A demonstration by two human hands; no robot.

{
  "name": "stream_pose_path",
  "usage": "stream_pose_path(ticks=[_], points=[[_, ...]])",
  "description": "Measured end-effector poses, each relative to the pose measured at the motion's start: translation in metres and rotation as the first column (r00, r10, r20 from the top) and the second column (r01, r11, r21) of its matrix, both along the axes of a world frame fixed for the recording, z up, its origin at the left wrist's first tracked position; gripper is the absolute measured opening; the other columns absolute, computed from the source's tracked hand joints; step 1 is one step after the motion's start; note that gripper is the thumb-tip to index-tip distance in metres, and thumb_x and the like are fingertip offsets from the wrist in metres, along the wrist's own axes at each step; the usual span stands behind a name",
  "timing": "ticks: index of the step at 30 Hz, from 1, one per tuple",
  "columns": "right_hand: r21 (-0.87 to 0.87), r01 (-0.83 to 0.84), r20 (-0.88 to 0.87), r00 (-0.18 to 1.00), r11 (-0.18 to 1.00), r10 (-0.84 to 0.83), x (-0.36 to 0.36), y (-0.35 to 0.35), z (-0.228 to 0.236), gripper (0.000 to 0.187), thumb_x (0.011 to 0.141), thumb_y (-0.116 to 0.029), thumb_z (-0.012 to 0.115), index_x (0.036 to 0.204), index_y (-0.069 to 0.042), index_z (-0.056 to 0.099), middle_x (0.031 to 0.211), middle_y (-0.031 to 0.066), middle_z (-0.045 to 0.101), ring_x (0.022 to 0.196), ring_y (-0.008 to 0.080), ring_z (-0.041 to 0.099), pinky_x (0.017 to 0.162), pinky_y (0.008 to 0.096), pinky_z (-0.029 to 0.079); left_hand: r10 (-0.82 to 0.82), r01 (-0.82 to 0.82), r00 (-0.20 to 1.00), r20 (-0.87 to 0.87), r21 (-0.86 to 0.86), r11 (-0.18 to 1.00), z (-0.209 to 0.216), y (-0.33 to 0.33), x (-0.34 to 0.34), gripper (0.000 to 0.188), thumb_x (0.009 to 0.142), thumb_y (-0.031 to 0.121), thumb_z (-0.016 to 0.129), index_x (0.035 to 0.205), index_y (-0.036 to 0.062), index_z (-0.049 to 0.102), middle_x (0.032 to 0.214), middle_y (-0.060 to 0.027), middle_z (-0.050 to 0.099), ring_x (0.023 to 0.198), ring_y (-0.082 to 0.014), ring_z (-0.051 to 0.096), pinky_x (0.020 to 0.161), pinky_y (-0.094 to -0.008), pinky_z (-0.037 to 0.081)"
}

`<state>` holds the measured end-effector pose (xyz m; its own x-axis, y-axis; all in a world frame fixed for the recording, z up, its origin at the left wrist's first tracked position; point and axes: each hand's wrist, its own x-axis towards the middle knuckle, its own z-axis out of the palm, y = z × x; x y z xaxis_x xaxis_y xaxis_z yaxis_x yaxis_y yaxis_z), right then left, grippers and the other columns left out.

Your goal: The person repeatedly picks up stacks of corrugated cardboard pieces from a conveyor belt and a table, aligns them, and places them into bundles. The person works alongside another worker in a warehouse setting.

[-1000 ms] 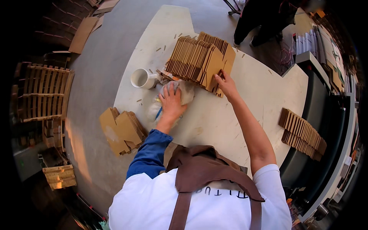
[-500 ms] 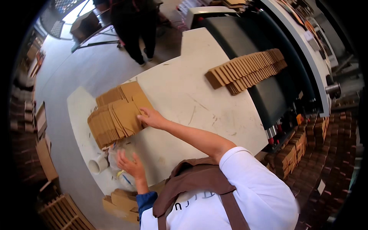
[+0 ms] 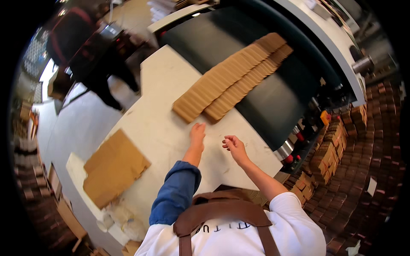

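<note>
A long, fanned row of brown cardboard pieces point(image 3: 226, 79) lies overlapping across the dark belt and onto the white table. My left hand point(image 3: 197, 137) is just short of its near end, fingers stretched and apart, with nothing in them. To the right, my right hand point(image 3: 235, 149) hovers over the table with loosely bent fingers, apart from the row and holding nothing I can see. On the table's left part, away from both hands, lies a flat brown cardboard stack point(image 3: 114, 166).
The dark belt point(image 3: 279, 113) of a machine adjoins the table point(image 3: 164, 102) at the right. A clear plastic bag point(image 3: 128, 219) lies by the table's near left edge. Another person point(image 3: 92, 55) stands beyond the table. Bundled cardboard point(image 3: 329, 158) is piled on the right.
Both my hands have left the cardboard at the left and moved right, toward the row on the belt. The left pieces, fanned before, now lie as one flat stack. My view has turned.
</note>
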<state>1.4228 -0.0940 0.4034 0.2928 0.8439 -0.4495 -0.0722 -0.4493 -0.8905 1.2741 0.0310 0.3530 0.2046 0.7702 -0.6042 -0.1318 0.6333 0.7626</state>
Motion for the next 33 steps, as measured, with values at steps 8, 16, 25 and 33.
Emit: stream_pose_path(ticks=[8,16,25,33], points=[[0.16,0.11,-0.077,0.992,0.981,-0.099,0.139,0.052,0.014,0.032,0.096,-0.022,0.054,0.116,0.003,0.055,0.098,0.0086,0.066,0.085,0.0135,0.063,0.078,0.0278,0.05,0.336,-0.33,0.942,-0.004,-0.202,0.922,0.016,0.024,0.065,0.035,0.087,0.035,0.069,0.106,0.0081,0.057,0.095,0.0013,0.058,0.084,-0.0126,0.052,0.071,-0.0306,0.041],[0.364,-0.093,0.6,0.784,0.927,-0.157,0.252,0.151,0.033,0.032,0.09,-0.021,0.06,0.113,0.0,0.058,0.11,0.0159,0.063,0.1,0.0296,0.06,0.085,0.0367,0.049,0.244,-0.208,0.857,0.453,-0.13,0.97,0.021,0.054,0.085,0.059,0.086,0.031,0.071,0.134,0.0073,0.045,0.134,-0.0041,0.052,0.124,-0.0214,0.048,0.105,-0.0372,0.04],[0.39,-0.333,0.886,0.388,0.858,-0.253,0.341,0.229,0.015,0.04,0.088,-0.025,0.061,0.119,0.0,0.056,0.123,0.0164,0.055,0.117,0.032,0.05,0.097,0.0414,0.04,0.105,-0.112,0.983,0.15,0.04,0.993,0.073,0.099,0.178,0.06,0.086,0.009,0.069,0.138,0.0049,0.039,0.134,-0.008,0.05,0.123,-0.0219,0.048,0.103,-0.0356,0.043],[0.255,-0.359,0.893,0.445,0.898,-0.075,0.316,0.23,0.018,0.05,0.087,-0.033,0.059,0.121,0.004,0.055,0.128,0.0201,0.053,0.121,0.034,0.048,0.1,0.0402,0.042,0.187,-0.172,0.969,0.163,-0.101,0.98,0.055,0.104,0.222,0.059,0.084,0.004,0.07,0.136,0.0023,0.043,0.132,-0.0088,0.051,0.12,-0.0231,0.049,0.102,-0.035,0.043]])
